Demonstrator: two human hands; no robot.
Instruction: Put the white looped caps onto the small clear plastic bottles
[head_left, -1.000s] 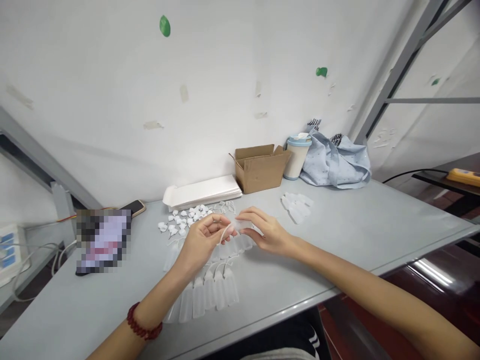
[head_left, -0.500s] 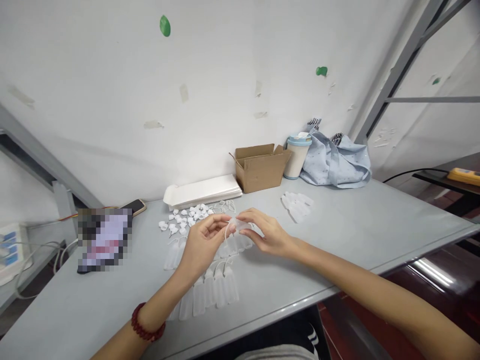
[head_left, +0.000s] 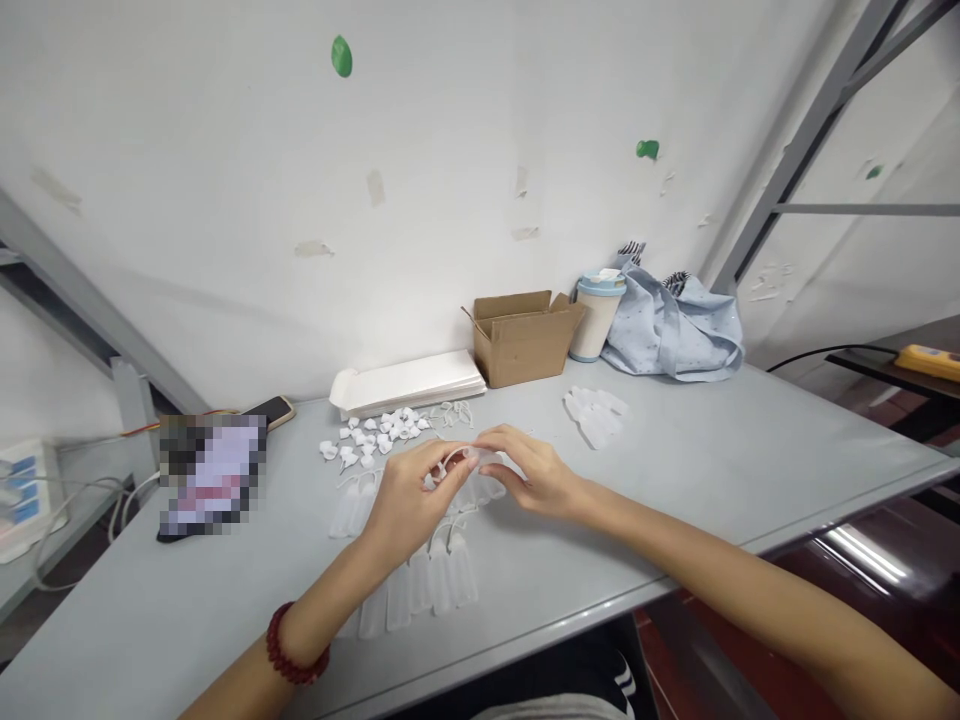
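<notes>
Over the table, my right hand (head_left: pixel 538 475) pinches a translucent white, bottle-shaped plastic piece (head_left: pixel 491 459) between thumb and fingers. My left hand (head_left: pixel 411 500) is closed at the near end of that piece, on a thin pale strap (head_left: pixel 451 456) that curves up in a loop. The fingers partly hide how strap and piece meet. Below the hands lie rows of similar translucent pieces (head_left: pixel 442 582) with looped straps, and others (head_left: pixel 347 508) lie left of my left hand. Small white caps (head_left: pixel 390 430) are scattered behind it, beside a few loose straps (head_left: pixel 456 412).
Translucent pieces without visible straps (head_left: pixel 596 415) lie to the right. Along the wall stand a white flat stack (head_left: pixel 409 380), an open cardboard box (head_left: pixel 525 345), a lidded cup (head_left: pixel 596 318) and a blue cloth bag (head_left: pixel 667 335). A phone (head_left: pixel 274 412) lies at left by a blurred item (head_left: pixel 214 480).
My left fingers have curled tighter around the strap, and its loop now bends lower and more sideways. The right hand keeps its hold on the piece. The view has shifted slightly.
</notes>
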